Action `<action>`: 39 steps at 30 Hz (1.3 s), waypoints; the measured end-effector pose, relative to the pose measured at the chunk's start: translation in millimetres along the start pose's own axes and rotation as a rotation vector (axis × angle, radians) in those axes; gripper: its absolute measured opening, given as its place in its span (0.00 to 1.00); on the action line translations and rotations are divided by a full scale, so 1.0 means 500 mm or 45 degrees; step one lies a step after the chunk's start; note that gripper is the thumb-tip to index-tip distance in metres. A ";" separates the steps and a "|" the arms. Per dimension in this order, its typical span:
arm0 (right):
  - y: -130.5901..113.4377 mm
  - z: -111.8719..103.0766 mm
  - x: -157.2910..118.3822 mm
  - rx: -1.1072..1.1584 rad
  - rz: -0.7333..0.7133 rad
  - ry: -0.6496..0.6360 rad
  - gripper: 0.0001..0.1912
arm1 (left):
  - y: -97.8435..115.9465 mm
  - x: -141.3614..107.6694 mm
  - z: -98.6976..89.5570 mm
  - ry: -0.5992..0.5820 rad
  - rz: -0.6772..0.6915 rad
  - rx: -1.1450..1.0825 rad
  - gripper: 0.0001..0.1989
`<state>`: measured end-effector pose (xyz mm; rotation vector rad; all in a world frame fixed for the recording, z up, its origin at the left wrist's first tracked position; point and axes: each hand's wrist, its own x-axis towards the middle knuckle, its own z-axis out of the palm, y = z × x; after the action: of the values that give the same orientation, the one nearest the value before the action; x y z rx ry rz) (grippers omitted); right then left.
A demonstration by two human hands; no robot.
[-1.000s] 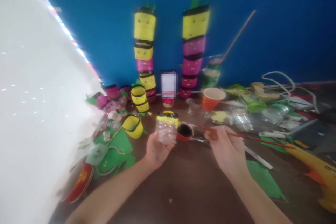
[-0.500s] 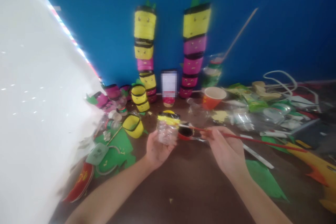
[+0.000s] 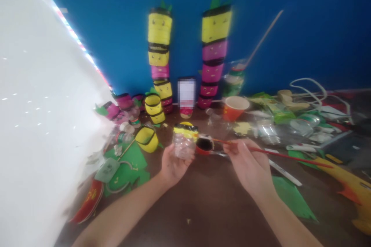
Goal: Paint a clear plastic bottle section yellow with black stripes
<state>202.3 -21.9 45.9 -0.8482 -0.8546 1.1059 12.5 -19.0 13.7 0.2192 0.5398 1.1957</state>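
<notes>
My left hand (image 3: 175, 166) is closed around a clear plastic bottle piece (image 3: 184, 146), whose upper part is painted yellow with a black rim. Between the fingers of my right hand (image 3: 251, 164) is a long red-handled paintbrush (image 3: 278, 153). Its bristle end points left and is close to the yellow band; the blur hides whether it touches. Just right of the bottle piece, behind the brush, stands a small red container of dark paint (image 3: 204, 144). A yellow painted cup with a black rim (image 3: 147, 139) lies to the left of my left hand.
Two tall stacks of painted cups, one mostly yellow (image 3: 160, 27) and one mostly pink (image 3: 213, 72), stand against the blue wall. An orange paper cup (image 3: 235, 109) is behind my right hand. Green sheets (image 3: 130, 168), clear bottles (image 3: 269, 131) and scraps crowd both sides.
The paintbrush has shifted slightly and its tip sits a little differently by the yellow band. Both hands stay almost in place, each keeping its hold.
</notes>
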 end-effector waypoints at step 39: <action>0.013 -0.008 -0.003 -0.136 -0.047 0.059 0.11 | 0.003 0.000 0.005 0.065 0.001 -0.059 0.20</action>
<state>203.0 -22.2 38.4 -0.9399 -0.8935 1.0113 12.4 -18.2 16.6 0.1499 0.5560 1.2156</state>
